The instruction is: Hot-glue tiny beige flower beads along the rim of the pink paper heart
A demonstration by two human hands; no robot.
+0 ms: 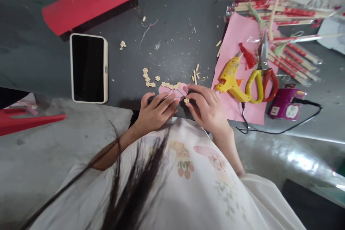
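A small rounded piece of pink paper [163,89] lies at the table's near edge, with thin dark lines drawn across it. Along its far rim runs a curved row of small pale flower-shaped pieces [171,86]. My left hand [156,111] rests flat over the paper's near left side, fingers spread. From the right, my right hand [208,109] pinches a single flower piece [186,100] between thumb and fingertip, beside the paper's lower right edge. More loose flower pieces [147,78] sit just to the left.
A phone [87,68] and a red folded card [90,3] lie left. Right, a yellow glue gun [230,79] and scissors [262,75] rest on pink paper [256,113], near a purple box [287,104], its black cord and wrapped chopsticks [293,63]. Short stick bits [194,76] lie mid-table.
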